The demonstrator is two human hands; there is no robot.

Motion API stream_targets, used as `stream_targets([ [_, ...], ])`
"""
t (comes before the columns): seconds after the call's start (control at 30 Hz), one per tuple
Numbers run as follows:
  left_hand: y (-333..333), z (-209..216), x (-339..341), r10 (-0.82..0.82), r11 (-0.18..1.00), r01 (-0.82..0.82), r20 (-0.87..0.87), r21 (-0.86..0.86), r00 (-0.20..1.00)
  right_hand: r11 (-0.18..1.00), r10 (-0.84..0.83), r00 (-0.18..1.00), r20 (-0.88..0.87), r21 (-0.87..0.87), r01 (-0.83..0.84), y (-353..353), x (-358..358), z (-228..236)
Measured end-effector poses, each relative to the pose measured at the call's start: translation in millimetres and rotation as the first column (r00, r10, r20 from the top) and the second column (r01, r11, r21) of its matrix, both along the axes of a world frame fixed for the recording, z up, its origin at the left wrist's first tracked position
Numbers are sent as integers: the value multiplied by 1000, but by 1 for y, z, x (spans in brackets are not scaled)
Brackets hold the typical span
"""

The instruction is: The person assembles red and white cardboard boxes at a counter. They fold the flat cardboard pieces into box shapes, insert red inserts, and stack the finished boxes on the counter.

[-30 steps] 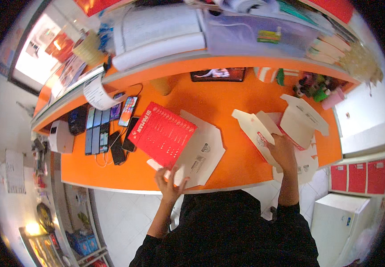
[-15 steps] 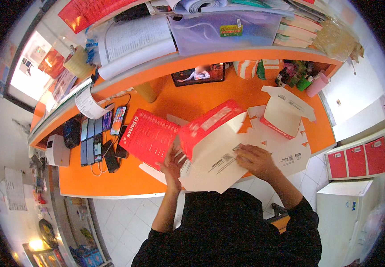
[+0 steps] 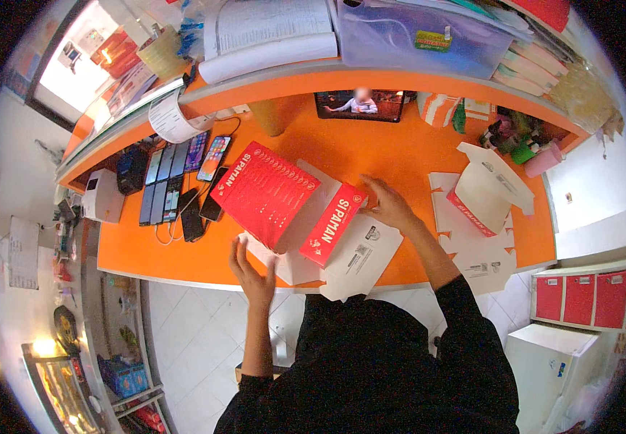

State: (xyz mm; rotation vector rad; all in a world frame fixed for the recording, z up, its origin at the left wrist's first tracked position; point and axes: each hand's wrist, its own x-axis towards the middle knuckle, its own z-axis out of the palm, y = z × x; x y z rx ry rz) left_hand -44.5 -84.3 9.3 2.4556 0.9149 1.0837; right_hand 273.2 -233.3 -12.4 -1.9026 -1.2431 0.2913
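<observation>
Your left hand (image 3: 255, 281), open and empty at eight o'clock of the red-and-white carton (image 3: 336, 223), right hand (image 3: 392, 207) half-curled at two, grip uncertain: keep folds square.

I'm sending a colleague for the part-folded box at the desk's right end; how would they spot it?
Start at the orange desk and follow it to its right end, where flat cream cardboard lies. By that cardboard, left of the pink cylinder, is the part-folded box. Its raised walls and red outer panel set it apart from the flat cardboard.
</observation>
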Motion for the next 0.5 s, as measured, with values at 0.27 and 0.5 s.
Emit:
stream_targets([
  [0.27, 73, 6, 18, -184, 981, 192, -279, 4, 943, 977, 28, 997, -71, -209, -42, 47, -21, -2],
  [0.5, 90, 21, 53, -272, 956, 290, -253, 37, 929, 992, 125, 991, -56, -21, -126, 44, -30, 7],
])
